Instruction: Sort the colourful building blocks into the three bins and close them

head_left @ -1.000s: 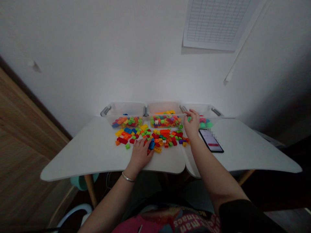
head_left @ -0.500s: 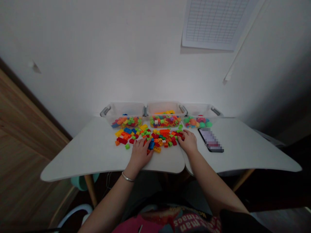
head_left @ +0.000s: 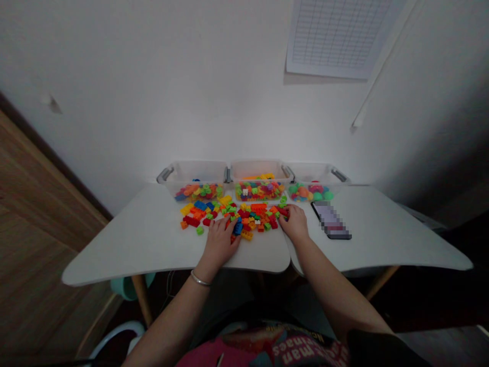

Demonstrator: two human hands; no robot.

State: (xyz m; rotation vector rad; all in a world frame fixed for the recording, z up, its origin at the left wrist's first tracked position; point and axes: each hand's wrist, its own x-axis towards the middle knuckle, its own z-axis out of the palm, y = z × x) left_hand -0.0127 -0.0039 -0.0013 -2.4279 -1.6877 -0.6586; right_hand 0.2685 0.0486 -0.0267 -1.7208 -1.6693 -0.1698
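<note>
A spread of small toy building bricks (head_left: 250, 221) in red, orange, yellow, green and blue lies across the white table. My left hand (head_left: 220, 240) rests at the near left of this pile, fingers apart over the bricks. A blue brick (head_left: 238, 227) sits between its thumb and forefinger; I see no firm grip on it. At the pile's right edge, my right hand (head_left: 295, 224) has its thumb and fingers closed around a red brick (head_left: 283, 211), which they partly hide.
Behind the pile stand a left clear bin (head_left: 198, 173) and a middle clear bin (head_left: 262, 171) with bricks inside. A right clear bin (head_left: 311, 173) contains coloured balls. A phone (head_left: 331, 221) lies right of my right hand. Two white tabletops (head_left: 385, 234) meet near my right wrist.
My right hand has shifted very slightly, its fingers drawn closer around the red brick. My left hand and the pile look the same.
</note>
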